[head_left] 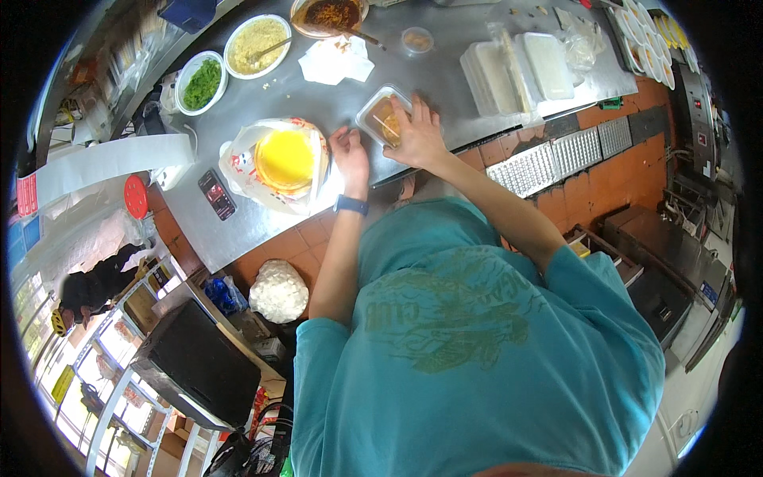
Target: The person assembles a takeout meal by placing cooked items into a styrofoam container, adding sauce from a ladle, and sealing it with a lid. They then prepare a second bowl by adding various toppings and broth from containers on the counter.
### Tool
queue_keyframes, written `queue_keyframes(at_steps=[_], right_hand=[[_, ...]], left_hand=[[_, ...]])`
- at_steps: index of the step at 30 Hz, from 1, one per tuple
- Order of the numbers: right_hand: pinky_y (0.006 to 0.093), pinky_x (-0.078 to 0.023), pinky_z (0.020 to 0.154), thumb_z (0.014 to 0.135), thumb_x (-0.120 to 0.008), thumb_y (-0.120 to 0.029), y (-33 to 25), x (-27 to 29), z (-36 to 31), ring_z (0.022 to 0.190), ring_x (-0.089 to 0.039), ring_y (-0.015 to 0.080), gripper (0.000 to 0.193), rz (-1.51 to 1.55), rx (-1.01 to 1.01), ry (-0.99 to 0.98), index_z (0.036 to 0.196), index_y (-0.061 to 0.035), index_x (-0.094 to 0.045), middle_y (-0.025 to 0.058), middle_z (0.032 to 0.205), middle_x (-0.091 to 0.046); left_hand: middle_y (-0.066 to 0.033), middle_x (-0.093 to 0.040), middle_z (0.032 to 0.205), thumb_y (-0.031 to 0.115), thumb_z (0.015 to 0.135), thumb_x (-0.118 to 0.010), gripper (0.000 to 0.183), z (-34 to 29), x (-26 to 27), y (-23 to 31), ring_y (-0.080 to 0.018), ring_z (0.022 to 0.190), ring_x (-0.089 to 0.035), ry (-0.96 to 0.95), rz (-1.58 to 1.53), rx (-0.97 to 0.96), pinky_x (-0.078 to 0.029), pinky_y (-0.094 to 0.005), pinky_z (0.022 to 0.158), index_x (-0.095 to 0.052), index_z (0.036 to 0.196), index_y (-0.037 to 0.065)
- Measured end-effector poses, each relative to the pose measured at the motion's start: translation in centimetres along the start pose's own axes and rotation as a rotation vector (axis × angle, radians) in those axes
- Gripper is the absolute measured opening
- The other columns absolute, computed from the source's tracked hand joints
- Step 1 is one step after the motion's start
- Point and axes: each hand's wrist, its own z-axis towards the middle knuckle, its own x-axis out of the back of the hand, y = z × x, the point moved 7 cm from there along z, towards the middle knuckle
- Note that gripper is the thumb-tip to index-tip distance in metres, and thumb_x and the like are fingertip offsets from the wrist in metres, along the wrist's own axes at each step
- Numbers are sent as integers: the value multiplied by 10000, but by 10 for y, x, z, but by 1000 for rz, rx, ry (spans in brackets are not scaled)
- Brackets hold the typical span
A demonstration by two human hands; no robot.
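Observation:
My right hand (419, 137) reaches over a clear rectangular plastic food container (369, 119), its fingers gripping the near right side. Brownish-yellow food and a thin pale stick show inside. My left hand (350, 159), with a dark blue band at the wrist, is beside a white plastic bag (242, 163) with red print. Its fingers are loosely curled and apart, and nothing shows in them. Inside the opened bag sits a round tub with a bright yellow top (284, 157); whether that is a lid or contents I cannot tell.
Bowls of chopped greens (202, 83), minced pale garlic-like food (256, 48) and dark red sauce (332, 14) line the far left. White tissue (337, 60) lies by them. Stacked clear containers (491, 78) stand right. A phone (216, 195) lies near the left edge of the metal counter (429, 67).

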Motion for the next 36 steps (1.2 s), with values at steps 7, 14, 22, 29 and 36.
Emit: queue_keyframes(at_steps=[7,14,22,29,36], right_hand=[[616,-277,1095,641,-843,-434,-1,-26,-6,1400,-281,474,1167,-68,45,42,1559,-106,-201,344,1507,-257],[571,-292,1087,642,-838,-404,1,-23,-16,1357,-326,469,1156,-126,24,93,1559,-90,-207,332,1461,-304],[577,-303,1089,638,-822,-386,4,-19,-7,1344,-341,487,1153,-87,117,78,1552,-46,-206,354,1469,-289],[579,-226,1156,663,-805,-398,12,-18,-10,1386,-292,498,1134,-112,167,-8,1542,-11,-204,363,1474,-285],[574,-167,1185,715,-754,-478,20,-8,-5,1452,-200,486,1095,-47,310,18,1541,5,-220,363,1524,-228]], left_hand=[[-163,-705,951,195,932,-639,376,12,-23,-42,-247,869,-677,-113,106,134,-525,-366,800,-532,1248,22],[-157,-726,860,167,902,-663,137,18,-23,27,-303,797,-705,39,346,-167,-535,-399,754,-727,943,53],[-200,-723,868,181,916,-630,168,26,-27,26,-369,837,-707,-30,564,-194,-536,-439,765,-728,961,52],[-148,-715,766,172,857,-726,177,31,-26,3,-261,683,-712,-212,363,40,-558,-378,726,-722,950,22],[-182,-584,1345,134,873,-638,506,-13,-76,70,-349,1298,-519,-197,928,-924,-381,-496,1117,-531,1340,-29]])
